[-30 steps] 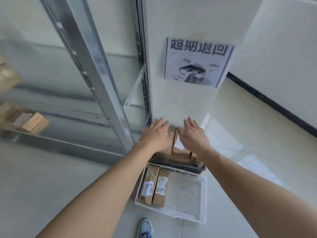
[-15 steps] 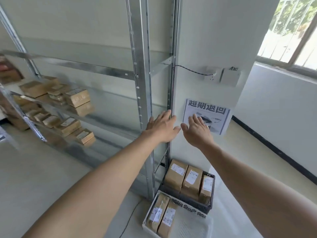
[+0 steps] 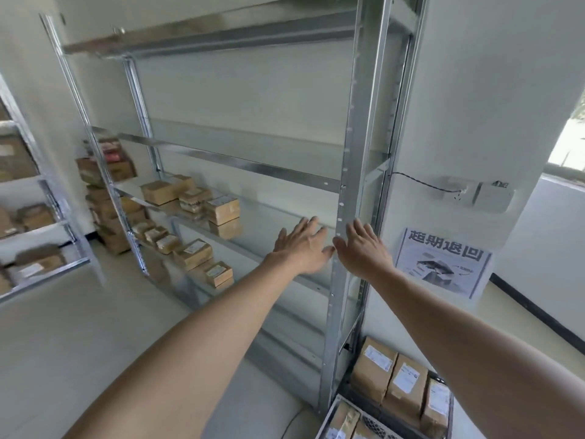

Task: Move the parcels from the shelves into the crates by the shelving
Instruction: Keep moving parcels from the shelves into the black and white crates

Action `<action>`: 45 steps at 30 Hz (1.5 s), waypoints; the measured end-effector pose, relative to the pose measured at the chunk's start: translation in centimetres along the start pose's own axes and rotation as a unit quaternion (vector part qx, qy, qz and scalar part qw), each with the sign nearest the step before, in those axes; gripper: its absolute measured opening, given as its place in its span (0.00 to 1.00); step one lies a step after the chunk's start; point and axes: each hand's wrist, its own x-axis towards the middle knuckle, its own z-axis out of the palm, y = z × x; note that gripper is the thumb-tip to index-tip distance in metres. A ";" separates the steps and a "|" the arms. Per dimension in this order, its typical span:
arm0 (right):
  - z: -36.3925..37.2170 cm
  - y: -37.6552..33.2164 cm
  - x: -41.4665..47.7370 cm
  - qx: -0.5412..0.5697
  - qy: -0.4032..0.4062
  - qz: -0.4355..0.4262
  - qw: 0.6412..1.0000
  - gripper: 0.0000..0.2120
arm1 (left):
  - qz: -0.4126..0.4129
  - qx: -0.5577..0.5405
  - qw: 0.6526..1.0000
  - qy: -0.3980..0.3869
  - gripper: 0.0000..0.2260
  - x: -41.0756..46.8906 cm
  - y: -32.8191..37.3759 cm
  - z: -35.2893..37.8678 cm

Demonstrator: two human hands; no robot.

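— What's nearest?
— Low right, a dark crate (image 3: pixel 389 415) holding crated parcels (image 3: pixel 405 380). Above it are my left hand (image 3: pixel 300 245) and right hand (image 3: pixel 361 248), fingers spread, empty, by the shelving post (image 3: pixel 354 153).
— Next?
— Likely between loads: reach left for the shelf parcels (image 3: pixel 221 210).

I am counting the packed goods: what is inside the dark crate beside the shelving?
Three brown parcels with white labels stand side by side in the dark crate. Its bottom is hidden by them and by the white crate.
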 end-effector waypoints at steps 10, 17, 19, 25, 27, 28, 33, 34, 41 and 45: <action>3.9 -17.1 2.8 -0.007 -0.006 -0.065 0.998 0.31 | -0.076 -0.017 0.997 0.005 0.29 -5.9 -17.0 -3.9; 7.9 -27.2 4.7 -0.017 -0.027 -0.130 0.991 0.31 | -0.136 -0.013 0.991 0.011 0.29 -9.9 -27.2 -4.9; 9.0 -29.7 5.3 -0.015 -0.043 -0.143 0.989 0.32 | -0.155 -0.015 0.988 0.006 0.30 -10.6 -29.6 -4.9; 13.0 -36.0 8.7 -0.017 -0.073 -0.191 0.979 0.32 | -0.205 -0.010 0.979 0.009 0.29 -11.2 -36.4 -4.7; 14.5 -38.0 10.6 -0.016 -0.081 -0.209 0.975 0.32 | -0.224 -0.009 0.974 0.007 0.30 -10.6 -38.9 -4.6; 15.2 -39.0 11.7 -0.015 -0.085 -0.218 0.972 0.33 | -0.231 -0.006 0.973 0.007 0.30 -10.0 -40.2 -4.5; 17.8 -43.3 17.9 0.009 -0.093 -0.242 0.966 0.33 | -0.261 0.012 0.965 0.002 0.30 -6.0 -45.9 -5.4; 18.1 -44.1 19.4 0.014 -0.095 -0.245 0.965 0.33 | -0.268 0.015 0.963 0.003 0.30 -5.1 -46.9 -5.8; 20.3 -47.7 27.1 0.012 -0.113 -0.273 0.955 0.32 | -0.290 0.017 0.957 0.006 0.30 0.3 -52.7 -7.1; 22.3 -49.9 30.6 0.007 -0.123 -0.283 0.951 0.31 | -0.294 0.010 0.956 0.012 0.30 2.4 -56.2 -7.0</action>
